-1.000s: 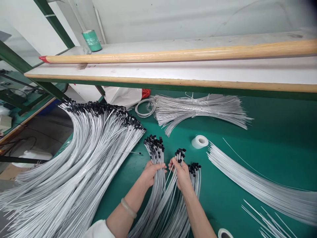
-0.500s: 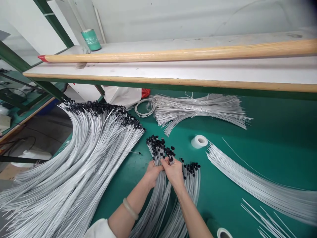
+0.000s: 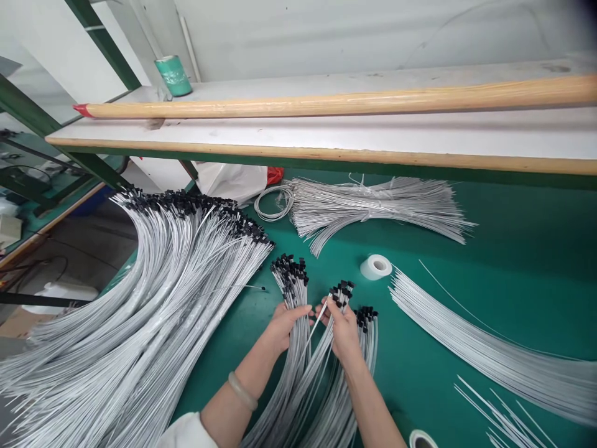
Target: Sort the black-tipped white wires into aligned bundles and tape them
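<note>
My left hand (image 3: 285, 325) is closed around a bundle of grey cables (image 3: 295, 292) whose upper ends carry small black connectors. A smaller bunch of the same cables (image 3: 321, 348) is gripped by my right hand (image 3: 342, 328), its black tips (image 3: 342, 291) showing above the fingers. A gap separates the two bunches at the top, while lower down they run close together. Just right of my right wrist lies another group of black-tipped cables (image 3: 368, 339) on the green table (image 3: 336, 261).
A large pile of black-tipped cables (image 3: 186, 274) fills the left side. Behind are a tied cable bundle (image 3: 373, 202) and a tape roll (image 3: 375, 267). Bare-ended cables (image 3: 476, 336) spread at right. A shelf (image 3: 298, 138) holding a wooden pole (image 3: 326, 104) crosses above.
My right hand has moved right with a small bunch of cables, away from the left hand. My left hand keeps its bundle and has shifted slightly left.
</note>
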`<act>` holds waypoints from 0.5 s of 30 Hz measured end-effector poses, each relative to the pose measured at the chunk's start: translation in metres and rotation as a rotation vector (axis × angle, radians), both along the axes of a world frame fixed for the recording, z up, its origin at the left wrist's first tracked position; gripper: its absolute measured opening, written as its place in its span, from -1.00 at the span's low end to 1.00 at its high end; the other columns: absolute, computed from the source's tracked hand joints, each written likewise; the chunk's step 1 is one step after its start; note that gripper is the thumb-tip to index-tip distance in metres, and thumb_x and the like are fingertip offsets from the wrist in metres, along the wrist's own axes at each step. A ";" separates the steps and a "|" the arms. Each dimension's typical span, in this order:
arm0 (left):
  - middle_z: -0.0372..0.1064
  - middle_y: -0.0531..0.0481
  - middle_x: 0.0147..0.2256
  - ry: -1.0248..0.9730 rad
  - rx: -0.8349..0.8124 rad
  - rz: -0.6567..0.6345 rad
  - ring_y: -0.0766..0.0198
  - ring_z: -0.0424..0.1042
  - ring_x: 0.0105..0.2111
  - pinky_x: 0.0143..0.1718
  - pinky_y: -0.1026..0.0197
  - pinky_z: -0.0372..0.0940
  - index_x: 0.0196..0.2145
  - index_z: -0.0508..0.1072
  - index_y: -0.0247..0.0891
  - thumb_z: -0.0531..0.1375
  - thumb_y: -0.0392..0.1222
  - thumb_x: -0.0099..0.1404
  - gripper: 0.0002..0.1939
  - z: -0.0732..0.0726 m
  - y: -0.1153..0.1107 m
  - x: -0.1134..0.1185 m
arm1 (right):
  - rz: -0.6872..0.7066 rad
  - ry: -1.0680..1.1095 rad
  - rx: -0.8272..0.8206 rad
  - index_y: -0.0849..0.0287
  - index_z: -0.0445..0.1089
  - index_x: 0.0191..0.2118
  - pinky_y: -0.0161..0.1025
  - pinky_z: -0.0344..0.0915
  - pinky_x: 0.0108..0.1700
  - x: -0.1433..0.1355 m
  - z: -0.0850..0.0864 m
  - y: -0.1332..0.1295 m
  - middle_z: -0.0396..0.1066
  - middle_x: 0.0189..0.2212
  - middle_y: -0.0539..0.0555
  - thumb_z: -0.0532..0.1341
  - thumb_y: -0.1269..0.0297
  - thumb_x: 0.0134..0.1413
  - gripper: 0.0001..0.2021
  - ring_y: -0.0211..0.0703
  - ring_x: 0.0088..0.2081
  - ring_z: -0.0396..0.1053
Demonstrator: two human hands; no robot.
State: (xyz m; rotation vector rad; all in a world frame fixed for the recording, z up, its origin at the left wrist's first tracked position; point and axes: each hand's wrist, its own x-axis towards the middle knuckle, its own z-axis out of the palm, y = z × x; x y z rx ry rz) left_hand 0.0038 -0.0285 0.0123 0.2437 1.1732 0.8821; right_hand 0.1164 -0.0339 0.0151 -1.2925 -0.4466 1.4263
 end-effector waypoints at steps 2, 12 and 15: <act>0.41 -0.05 -0.60 0.013 -0.001 0.001 0.31 0.34 -0.65 -0.57 0.27 0.24 -0.51 0.42 -0.39 0.36 -0.27 -0.20 -0.75 -0.001 0.000 0.002 | 0.010 -0.001 -0.029 0.17 0.22 -0.57 -0.39 0.02 -0.74 -0.003 -0.001 0.002 0.11 -0.76 -0.14 0.28 0.01 -0.25 -0.67 -0.41 -0.75 0.01; 0.45 -0.07 -0.50 -0.041 0.049 0.010 0.30 0.37 -0.57 -0.45 0.23 0.28 -0.38 0.47 -0.40 0.36 -0.34 -0.23 -0.65 0.001 -0.001 0.007 | 0.030 -0.148 -0.142 0.22 0.29 -0.60 -0.36 0.08 -0.77 -0.016 0.000 0.012 0.19 -0.78 -0.12 0.39 0.20 -0.54 -0.68 -0.34 -0.74 0.10; 0.45 -0.07 -0.52 -0.051 0.025 0.030 0.31 0.37 -0.59 -0.44 0.21 0.31 -0.39 0.48 -0.40 0.35 -0.28 -0.17 -0.70 -0.001 -0.001 0.003 | 0.038 -0.114 -0.135 0.20 0.27 -0.62 -0.37 0.05 -0.75 -0.012 0.002 0.010 0.09 -0.83 -0.17 0.37 0.20 -0.46 -0.72 -0.39 -0.76 0.01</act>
